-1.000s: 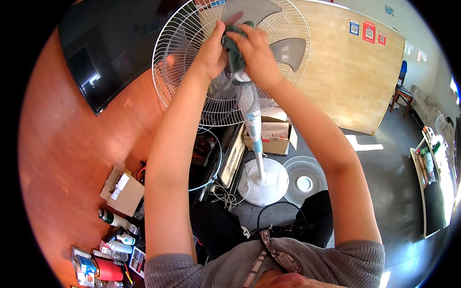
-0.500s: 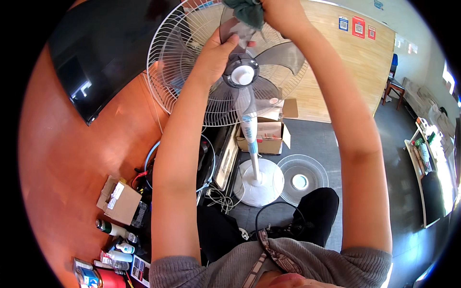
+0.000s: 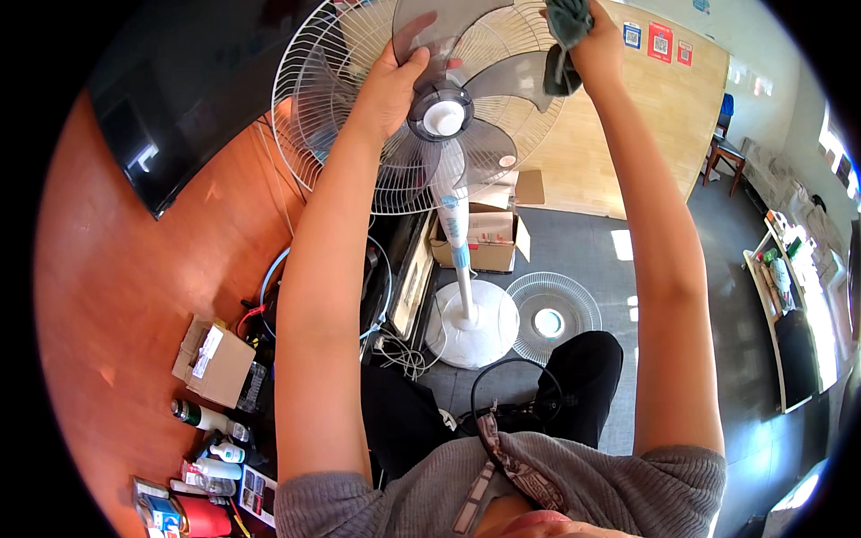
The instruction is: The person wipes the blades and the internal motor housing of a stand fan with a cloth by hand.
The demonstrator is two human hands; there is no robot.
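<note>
A white standing fan (image 3: 459, 255) rises in front of me, its front grille off and its grey see-through blades bare. My left hand (image 3: 392, 90) grips the upper fan blade (image 3: 430, 31) near the hub, thumb in front and fingers showing through from behind. Bunched in my right hand (image 3: 598, 49) is a dark green cloth (image 3: 567, 45), held to the right of the blades by the edge of the rear grille (image 3: 300, 117). The removed front grille (image 3: 587, 300) lies on the floor beside the fan's round white base (image 3: 484, 345).
An open cardboard box (image 3: 484, 255) stands behind the fan pole. To the left, a reddish-brown tabletop (image 3: 117, 296) carries a large black screen (image 3: 193, 81), a small carton (image 3: 215, 359) and several bottles. A pale wooden panel (image 3: 646, 125) stands behind the fan.
My right hand has drawn the cloth off the upper blade and moved it right. My left hand still holds the blade. The whole view has shifted slightly.
</note>
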